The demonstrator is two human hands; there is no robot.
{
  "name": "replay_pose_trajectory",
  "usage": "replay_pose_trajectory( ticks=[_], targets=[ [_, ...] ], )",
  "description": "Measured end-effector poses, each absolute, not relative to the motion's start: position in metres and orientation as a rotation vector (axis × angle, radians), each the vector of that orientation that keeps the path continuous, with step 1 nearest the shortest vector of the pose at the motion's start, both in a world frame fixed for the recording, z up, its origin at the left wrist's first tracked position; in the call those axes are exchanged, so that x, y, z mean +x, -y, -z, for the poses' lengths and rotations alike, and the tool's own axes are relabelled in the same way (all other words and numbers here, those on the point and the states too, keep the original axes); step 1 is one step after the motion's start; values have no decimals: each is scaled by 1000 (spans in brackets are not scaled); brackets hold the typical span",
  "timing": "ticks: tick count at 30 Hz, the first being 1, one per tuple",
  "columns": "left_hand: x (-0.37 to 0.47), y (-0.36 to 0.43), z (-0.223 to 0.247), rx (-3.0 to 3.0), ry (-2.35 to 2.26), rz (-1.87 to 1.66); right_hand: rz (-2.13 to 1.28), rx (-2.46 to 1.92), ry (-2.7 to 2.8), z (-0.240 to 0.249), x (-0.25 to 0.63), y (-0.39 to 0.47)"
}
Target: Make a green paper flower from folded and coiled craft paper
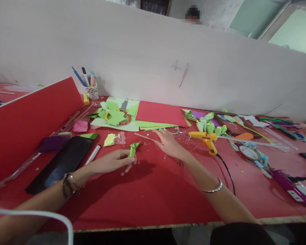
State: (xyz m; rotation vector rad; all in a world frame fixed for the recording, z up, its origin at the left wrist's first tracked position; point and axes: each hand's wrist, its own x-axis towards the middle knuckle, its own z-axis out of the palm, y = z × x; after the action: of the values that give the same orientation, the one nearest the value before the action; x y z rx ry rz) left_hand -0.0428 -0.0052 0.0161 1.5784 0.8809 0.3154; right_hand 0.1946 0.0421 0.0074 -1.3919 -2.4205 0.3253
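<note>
Near left: a white, cable-like curve [70, 234]. From where I stand, the left hand [117, 159] pinches a folded green paper [132, 151], thumb against fingers. Thin stick [144, 136] lies just far-right of it, long axis left to right, right end at the nearer right hand [169, 144]; fingers extended, grip on stick unclear. No legible writing.
</note>
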Motion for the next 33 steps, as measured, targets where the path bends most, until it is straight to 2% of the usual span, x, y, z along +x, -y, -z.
replay_pose_trajectory(
  ticks=[3,7,10,22,26,33],
  targets=[
    [-27,7,-16,1479,-858,-365,-358,-1375,2268,-8,185,-33],
    [-9,8,-13,1531,-898,-405,-933,-1127,2037,-15,176,-2],
    [1,9,-6,1679,-922,-448,-1097,-1092,1895,-13,168,18],
    [-3,9,10,1937,-1034,-612,-941,-1002,1939,4,161,22],
    [-2,10,12,2018,-1098,-560,-842,-932,2130,1,159,24],
    [-2,11,8,2073,-1121,-507,-865,-944,2032,4,167,20]
  ],
)
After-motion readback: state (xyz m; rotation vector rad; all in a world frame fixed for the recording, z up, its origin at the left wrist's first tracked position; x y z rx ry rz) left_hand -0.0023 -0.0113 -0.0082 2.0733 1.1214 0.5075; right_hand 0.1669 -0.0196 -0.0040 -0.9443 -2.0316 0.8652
